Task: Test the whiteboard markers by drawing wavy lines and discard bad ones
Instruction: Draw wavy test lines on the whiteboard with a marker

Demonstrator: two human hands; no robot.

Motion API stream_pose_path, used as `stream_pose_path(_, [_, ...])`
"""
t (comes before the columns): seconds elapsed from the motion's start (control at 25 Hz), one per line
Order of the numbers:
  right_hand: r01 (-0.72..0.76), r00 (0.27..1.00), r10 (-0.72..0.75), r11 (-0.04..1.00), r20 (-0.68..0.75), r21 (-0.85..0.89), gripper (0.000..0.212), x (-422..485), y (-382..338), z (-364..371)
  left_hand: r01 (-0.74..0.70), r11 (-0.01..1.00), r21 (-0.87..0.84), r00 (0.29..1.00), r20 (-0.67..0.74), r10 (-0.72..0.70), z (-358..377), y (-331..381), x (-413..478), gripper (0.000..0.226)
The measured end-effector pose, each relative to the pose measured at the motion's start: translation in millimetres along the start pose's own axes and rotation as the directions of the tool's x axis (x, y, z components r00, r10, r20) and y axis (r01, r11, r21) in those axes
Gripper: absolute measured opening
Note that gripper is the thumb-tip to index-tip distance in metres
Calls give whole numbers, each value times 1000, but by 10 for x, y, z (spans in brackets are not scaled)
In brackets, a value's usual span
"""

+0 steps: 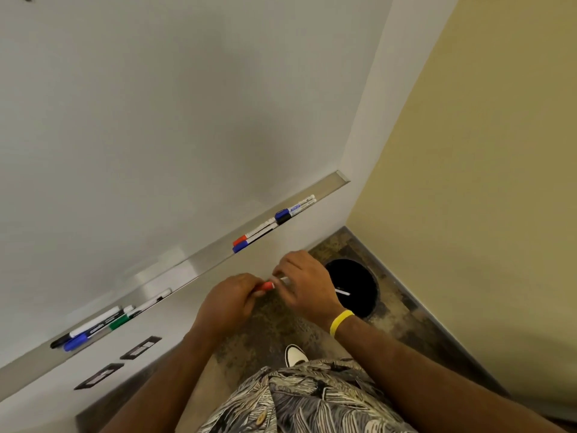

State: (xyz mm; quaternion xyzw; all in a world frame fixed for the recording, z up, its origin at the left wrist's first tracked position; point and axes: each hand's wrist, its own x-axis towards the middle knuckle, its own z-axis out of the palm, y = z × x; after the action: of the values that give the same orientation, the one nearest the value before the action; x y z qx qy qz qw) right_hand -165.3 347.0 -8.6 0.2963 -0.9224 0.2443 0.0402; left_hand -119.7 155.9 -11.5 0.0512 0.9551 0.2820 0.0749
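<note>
below the whiteboard [156,120], both hands' fingers [282,271] pinch a red-capped marker [269,285], its barrel mostly hidden.

Soft, even indoor light is falling across the whiteboard [156,120], which is showing a gentle grey falloff toward its centre and no hard glare. A pale sheen is glinting off the metal marker tray [175,260]. The wide-angle lens is bending the yellow wall [484,151] and tray into curves near the edges. The hands are blurring slightly, and the whole frame is looking soft and compressed. The waste bin [352,279] is reading as a near-featureless black disc.
</note>
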Motion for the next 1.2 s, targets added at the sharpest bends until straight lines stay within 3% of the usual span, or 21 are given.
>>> stream_pose_path(0.12, [-23,965,14,999,261,31,35,-83,178,54,-72,997,-12,994,85,73,142,87,113,58])
stream_pose_path(0.24, [-119,918,87,991,387,61,36,-299,349,126,-88,996,-10,987,132,88,289,141,201,49])
stream_pose_path(0.36, [-272,895,239,962,377,36,33,-501,591,200,-63,998,9,983,172,61,436,165,284,29])
stream_pose_path(0.56, [-505,807,487,862,333,-36,35,-567,1248,157,-19,999,36,976,216,11,592,160,423,35])
stream_pose_path(0.68, [-577,768,553,817,322,-28,46,-454,1645,4,2,999,35,979,203,-9,669,174,500,35])
stream_pose_path(0.88, [-585,776,574,810,262,-41,56,-413,2153,-119,37,999,40,987,156,-43,757,239,625,41])
stream_pose_path(1.2, [-560,743,608,794,280,-236,72,-802,2211,-43,44,969,241,997,55,-59,806,101,592,85])
